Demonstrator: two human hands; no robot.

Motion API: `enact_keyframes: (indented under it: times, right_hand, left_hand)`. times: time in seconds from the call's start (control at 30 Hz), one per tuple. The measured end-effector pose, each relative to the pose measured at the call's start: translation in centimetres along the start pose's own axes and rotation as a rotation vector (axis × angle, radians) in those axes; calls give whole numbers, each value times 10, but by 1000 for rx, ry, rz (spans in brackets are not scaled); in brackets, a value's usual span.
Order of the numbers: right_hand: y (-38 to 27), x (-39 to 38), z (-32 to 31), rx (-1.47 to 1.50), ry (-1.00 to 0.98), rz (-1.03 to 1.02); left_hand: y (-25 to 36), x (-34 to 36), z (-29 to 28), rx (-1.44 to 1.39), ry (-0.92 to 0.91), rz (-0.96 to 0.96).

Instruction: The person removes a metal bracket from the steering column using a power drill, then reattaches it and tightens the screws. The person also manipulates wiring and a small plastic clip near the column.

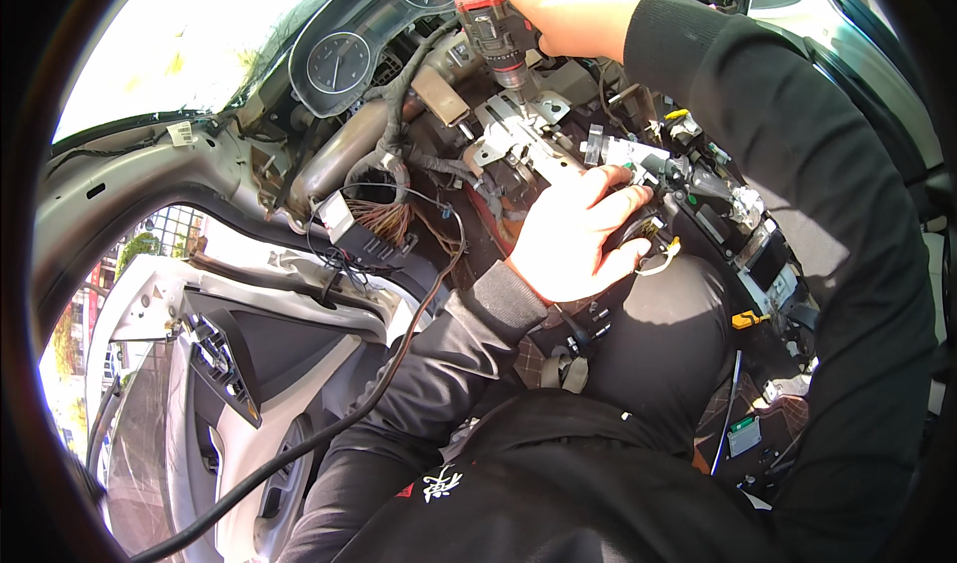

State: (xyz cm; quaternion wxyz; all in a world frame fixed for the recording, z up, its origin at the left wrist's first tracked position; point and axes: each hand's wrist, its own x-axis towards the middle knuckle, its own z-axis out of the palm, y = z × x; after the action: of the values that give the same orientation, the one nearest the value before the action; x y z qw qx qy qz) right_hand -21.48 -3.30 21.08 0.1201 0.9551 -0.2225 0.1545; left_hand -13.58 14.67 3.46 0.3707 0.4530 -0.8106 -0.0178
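Note:
My right hand [576,10] is closed round a black and red cordless drill [491,37] at the top of the view. Its chuck points down onto a silver metal bracket [503,133] on the exposed steering column. Below, my left hand [573,244] grips the lower part of the column assembly, fingers curled over it near small connectors and a yellow-wired part [660,246]. What lies under the palm is hidden. A cylindrical motor-like unit [628,152] sits just right of the fingertips.
Instrument gauges [339,63] are upper left. A wiring harness with connector [369,224] hangs left of the column, and a black cable [299,453] crosses my left arm. An open car door [169,384] is lower left. My bent leg [670,334] is below the column.

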Motion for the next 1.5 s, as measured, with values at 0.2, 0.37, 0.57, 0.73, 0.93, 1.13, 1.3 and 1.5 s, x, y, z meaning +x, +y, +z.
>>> enact_keyframes:
  times: [0.2,0.37,0.57,0.73,0.93,1.13,1.3,1.5]
  right_hand:
    - [-26,9,41,-33,-91,-138]
    - [-27,7,45,41,-30,-116]
    - [22,5,-4,75,97,-92]
    - [30,-2,3,77,62,-58]
    - [16,1,6,-1,2,-17]
    - [15,8,3,-21,-18,25]
    - [18,7,0,-36,-84,39]
    - [14,6,0,-40,-71,14]
  left_hand:
    - [-1,3,-5,15,-35,25]
    - [-4,3,-3,-24,-38,12]
    - [-21,-3,-37,-165,260,-43]
    - [-90,55,-80,-501,708,-560]
    - [-125,124,-83,-922,599,-482]
    - [-129,148,-93,-1049,415,-412]
    - [-128,147,-86,-1047,402,-393]
    - [-124,145,-89,-1097,391,-399]
